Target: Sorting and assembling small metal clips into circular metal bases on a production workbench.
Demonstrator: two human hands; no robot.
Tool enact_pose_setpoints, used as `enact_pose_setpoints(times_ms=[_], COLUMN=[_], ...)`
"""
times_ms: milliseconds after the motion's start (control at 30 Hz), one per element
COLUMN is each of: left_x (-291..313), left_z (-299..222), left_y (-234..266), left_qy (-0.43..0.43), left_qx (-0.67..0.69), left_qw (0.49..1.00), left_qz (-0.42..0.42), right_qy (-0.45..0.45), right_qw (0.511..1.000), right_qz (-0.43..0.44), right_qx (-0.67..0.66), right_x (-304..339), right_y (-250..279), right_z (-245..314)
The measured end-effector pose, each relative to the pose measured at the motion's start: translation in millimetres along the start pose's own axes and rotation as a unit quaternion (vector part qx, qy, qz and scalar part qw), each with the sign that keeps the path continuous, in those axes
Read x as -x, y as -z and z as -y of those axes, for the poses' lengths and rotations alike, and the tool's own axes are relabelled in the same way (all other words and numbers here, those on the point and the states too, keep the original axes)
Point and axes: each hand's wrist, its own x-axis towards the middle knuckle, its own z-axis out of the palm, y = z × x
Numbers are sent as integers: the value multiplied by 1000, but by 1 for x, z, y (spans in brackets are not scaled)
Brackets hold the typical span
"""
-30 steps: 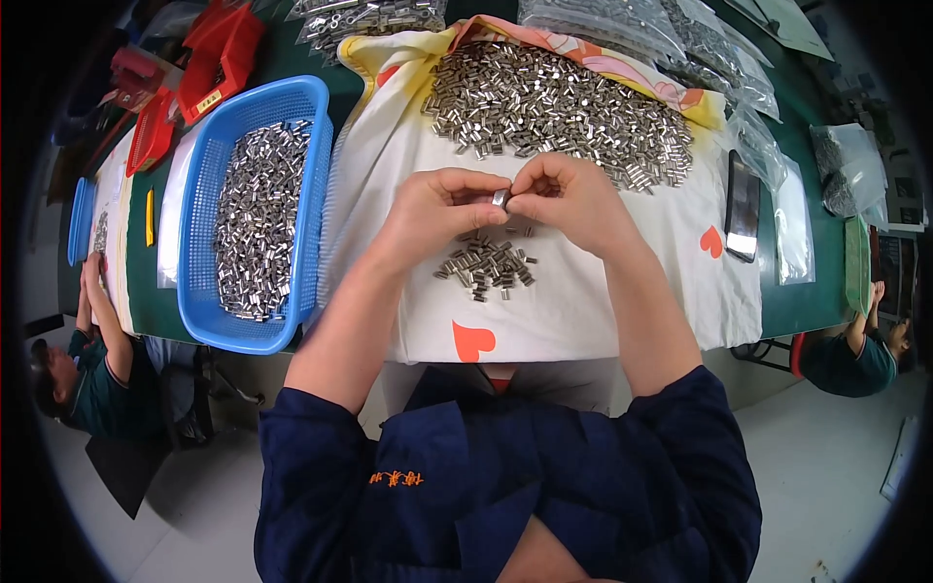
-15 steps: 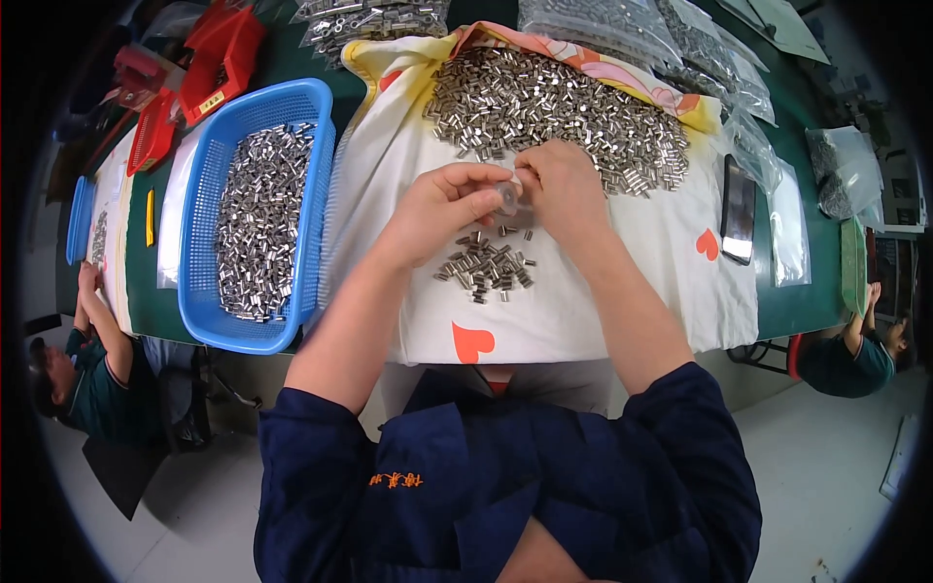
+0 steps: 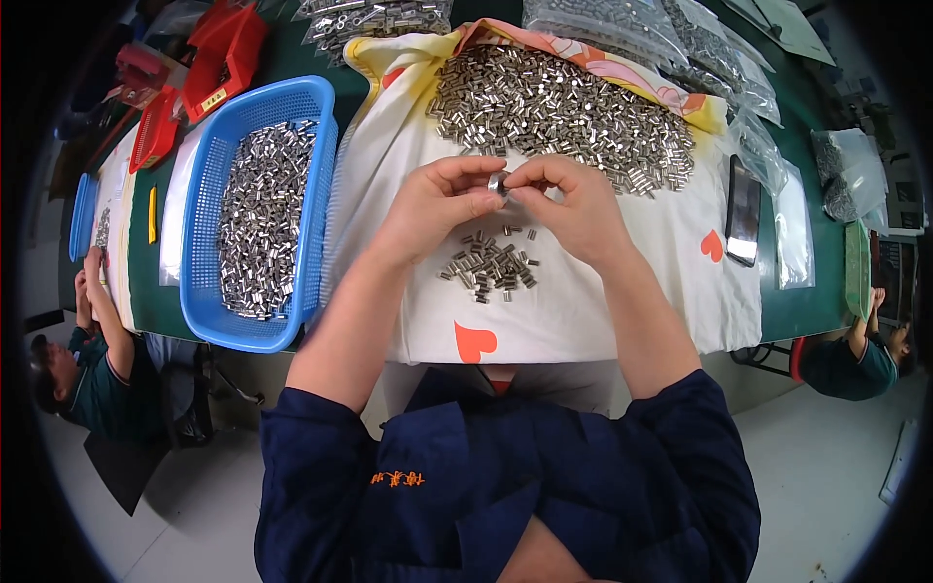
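Observation:
My left hand [image 3: 439, 206] pinches a small shiny ring-shaped metal piece [image 3: 497, 182] between thumb and fingers, above the white cloth [image 3: 603, 301]. Against the right side of this ring, my right hand [image 3: 575, 202] has its thumb and index fingertip drawn together; anything between them is too small to make out. Just below the hands lies a little pile of short metal cylinders [image 3: 491, 265]. Beyond the fingers spreads a much larger heap of similar metal cylinders [image 3: 559, 107].
At left stands a blue mesh basket [image 3: 327, 146] holding many metal cylinders. Red bins [image 3: 216, 63] and a yellow tool [image 3: 152, 214] lie farther left. A phone [image 3: 742, 209] rests at right, near clear bags [image 3: 792, 228]. Bags of metal parts [image 3: 603, 27] line the back. Co-workers sit at both sides.
The ring has turned from showing its round face to nearly edge-on. My right hand has moved slightly nearer my body and rolled, so its thumb and index finger now show.

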Motion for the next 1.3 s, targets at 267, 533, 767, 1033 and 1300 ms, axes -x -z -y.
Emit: enact_pose_setpoints(times_ms=[267,533,767,1033,1300], left_x=[0,3,3,3,3], left_z=[0,-1,1,6,5], left_y=[-4,0,-7,-11,-26], left_qy=[6,14,33,-8,-236], left_qx=[-38,-87,-142,-88,-434], left_qw=[999,995,989,996,857], left_qz=[-27,-49,17,-20,144], right_qy=[93,16,-83,28,124], right_qw=[986,1000,989,942,949], right_qz=[-68,-6,77,208,-161], right_qx=[117,25,97,263,240], right_x=[5,3,-1,2,-20], right_y=[-10,-2,22,19,10], right_z=[1,3,-2,-8,-17])
